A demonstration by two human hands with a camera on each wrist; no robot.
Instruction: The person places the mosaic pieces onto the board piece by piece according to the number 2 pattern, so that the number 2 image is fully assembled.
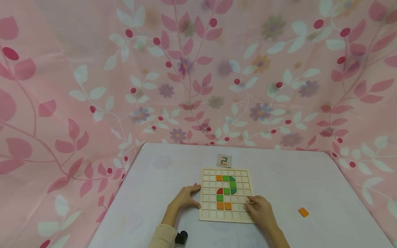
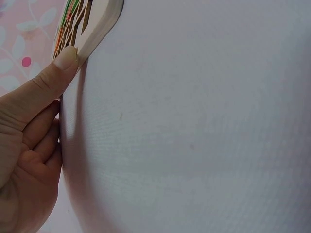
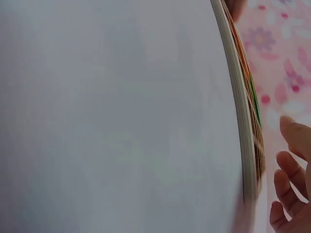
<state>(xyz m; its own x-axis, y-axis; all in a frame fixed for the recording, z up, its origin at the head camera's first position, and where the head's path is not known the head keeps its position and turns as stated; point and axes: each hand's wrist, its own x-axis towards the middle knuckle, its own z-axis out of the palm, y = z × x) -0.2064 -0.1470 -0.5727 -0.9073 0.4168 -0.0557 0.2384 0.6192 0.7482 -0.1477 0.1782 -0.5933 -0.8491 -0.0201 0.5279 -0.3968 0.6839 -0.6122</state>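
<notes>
A pale wooden grid board lies on the table with flat pieces in its cells, forming a shape like a 2. Among them are orange squares, green squares, dark green quarter-rounds and a red quarter-round. My left hand touches the board's left edge, thumb and fingers spread; in the left wrist view its thumb rests at the rim. Over the board's lower right side hovers my right hand, fingers loosely bent. No piece shows between the right fingers in the right wrist view.
One loose orange piece lies on the white tablecloth at the right. Behind the board is a small card printed with a 2 on a grid. A black object sits by the left forearm. Flowered pink cloth hangs behind the table.
</notes>
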